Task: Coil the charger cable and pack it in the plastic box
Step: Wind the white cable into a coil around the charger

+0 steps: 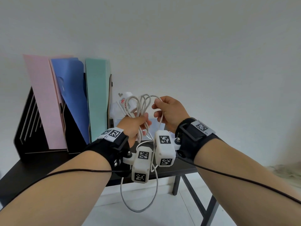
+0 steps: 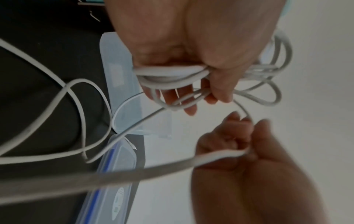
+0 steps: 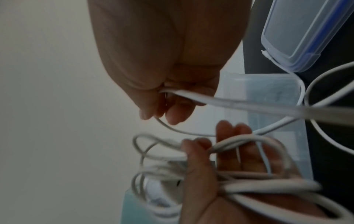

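A plain pale wall [image 1: 179, 46] fills the upper part of the head view, evenly lit. Against it stands a dark worktop [image 1: 24, 170] on dark metal legs [image 1: 176, 185], over a light floor [image 1: 162, 214]. At the left of the worktop sits a black file rack [image 1: 27, 128] holding upright folders: a pink folder [image 1: 42, 98], a blue folder [image 1: 73, 95] and a mint-green folder [image 1: 97, 98], all leaning slightly

Pink, blue, green folders [image 1: 68, 98] stand on black table [image 1: 32, 168].
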